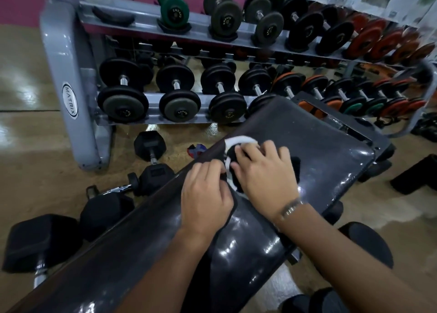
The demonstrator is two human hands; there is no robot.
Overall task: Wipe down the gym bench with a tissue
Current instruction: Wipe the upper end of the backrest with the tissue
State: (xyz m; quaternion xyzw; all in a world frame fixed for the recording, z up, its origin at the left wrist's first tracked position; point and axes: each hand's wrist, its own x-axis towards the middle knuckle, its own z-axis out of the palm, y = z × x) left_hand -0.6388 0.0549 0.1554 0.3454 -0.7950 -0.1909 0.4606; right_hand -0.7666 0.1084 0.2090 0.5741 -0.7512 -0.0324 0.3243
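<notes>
Head cam is the only angle here, looking down at the gym bench point(295, 147), so I'll place everything off that. Both hands sit about the middle of the black pad, right by its rack-side edge. The left hand point(205, 199) is curled with the fingertips pinched on a dark, floppy bit of fabric at that edge. The right hand point(262, 173) lies flatter, palm down, fingers partly bent over the same bundle, which has a white curved band point(238, 140) showing just past the fingertips. There's a metal watch point(289, 210) on that wrist.

Thing is, I can't actually spot a tissue. What they're handling looks like dark cloth with a white strip, not paper, though it could be hiding something underneath. So my guess is we're at the very start: clearing or unfolding stuff off the pad before any wiping happens.

The pad is glossy with some sheen and scuffs, but I can't tell wiped from unwiped. Basically the whole surface looks left to do, far end and near end both.

Beyond the bench is the dumbbell rack point(68, 81), and hex dumbbells point(151, 152) lie on the floor between the two.
</notes>
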